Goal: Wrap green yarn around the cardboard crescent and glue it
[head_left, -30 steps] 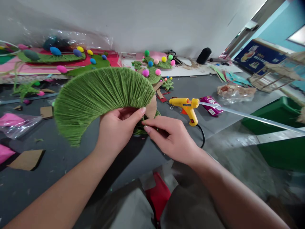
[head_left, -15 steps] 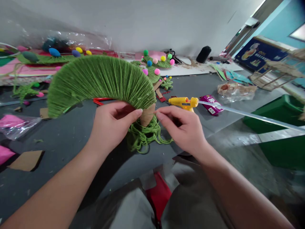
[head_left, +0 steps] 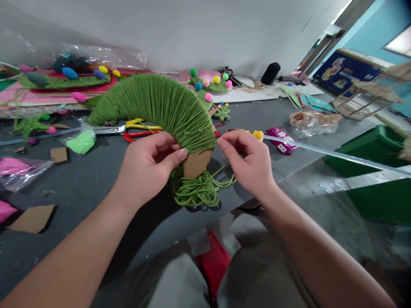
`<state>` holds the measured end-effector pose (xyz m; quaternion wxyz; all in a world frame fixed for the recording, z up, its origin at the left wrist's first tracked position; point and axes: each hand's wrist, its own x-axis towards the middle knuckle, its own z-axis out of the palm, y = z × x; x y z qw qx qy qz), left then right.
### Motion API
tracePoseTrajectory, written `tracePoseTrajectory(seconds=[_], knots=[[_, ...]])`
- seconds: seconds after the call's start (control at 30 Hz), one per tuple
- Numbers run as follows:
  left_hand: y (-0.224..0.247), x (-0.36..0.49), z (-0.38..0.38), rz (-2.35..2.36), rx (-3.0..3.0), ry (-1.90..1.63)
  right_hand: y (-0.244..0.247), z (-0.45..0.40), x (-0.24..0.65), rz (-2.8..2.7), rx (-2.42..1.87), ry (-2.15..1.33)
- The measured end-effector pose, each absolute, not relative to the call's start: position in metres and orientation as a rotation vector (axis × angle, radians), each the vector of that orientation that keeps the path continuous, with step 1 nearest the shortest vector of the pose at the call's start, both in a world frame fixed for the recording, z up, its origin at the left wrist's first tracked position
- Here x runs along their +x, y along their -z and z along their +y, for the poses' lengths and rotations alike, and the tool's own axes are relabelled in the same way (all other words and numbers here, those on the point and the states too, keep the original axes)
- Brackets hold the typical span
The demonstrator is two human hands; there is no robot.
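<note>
A curved cardboard piece wound with green yarn point(head_left: 154, 102) arches in front of me, its bare brown cardboard end point(head_left: 197, 163) pointing down. My left hand point(head_left: 150, 164) is closed on the inner edge near that end, thumb in front. Just right of the wound edge, my right hand point(head_left: 247, 156) pinches thumb against forefinger on the green yarn, of which little shows at the fingertips. Below the cardboard end, a loose heap of green yarn point(head_left: 195, 190) lies on the grey table point(head_left: 154, 226). A yellow glue gun point(head_left: 257, 135) is mostly hidden behind my right hand.
Scissors point(head_left: 112, 129) and red-handled pliers point(head_left: 138, 135) lie behind my left hand. Decorated green pieces with pompoms point(head_left: 212, 85) stand at the back. A purple packet point(head_left: 281, 140), a clear glue stick point(head_left: 337, 155) and a green bin point(head_left: 379, 149) are to the right.
The wound piece has swung, its far left end rising and shifting right, uncovering scissors and a pale green bag. My right hand has moved slightly up and right from the cardboard.
</note>
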<state>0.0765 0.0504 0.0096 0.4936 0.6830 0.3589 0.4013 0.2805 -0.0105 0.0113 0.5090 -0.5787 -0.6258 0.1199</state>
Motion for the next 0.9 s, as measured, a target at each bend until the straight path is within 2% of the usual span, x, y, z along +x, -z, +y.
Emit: tracePoseTrajectory(seconds=[0.17,0.47,0.57,0.73,0.9], knots=[[-0.011,0.081,0.054,0.735,1.478,-0.996,-0.014,-0.004,0.28,-1.484,-1.318,-0.44],[-0.011,0.091,0.056,0.536,0.895,-0.894,-0.001,0.015,0.25,-1.138,-1.013,-1.072],[-0.01,0.093,0.057,0.553,0.813,-0.927,0.004,0.019,0.241,-1.14,-1.025,-1.027],[-0.009,0.094,0.058,0.521,0.837,-1.073,0.005,0.021,0.234,-1.29,-1.042,-0.71],[-0.01,0.093,0.057,0.536,0.783,-1.139,0.008,0.019,0.225,-1.236,-1.088,-0.764]])
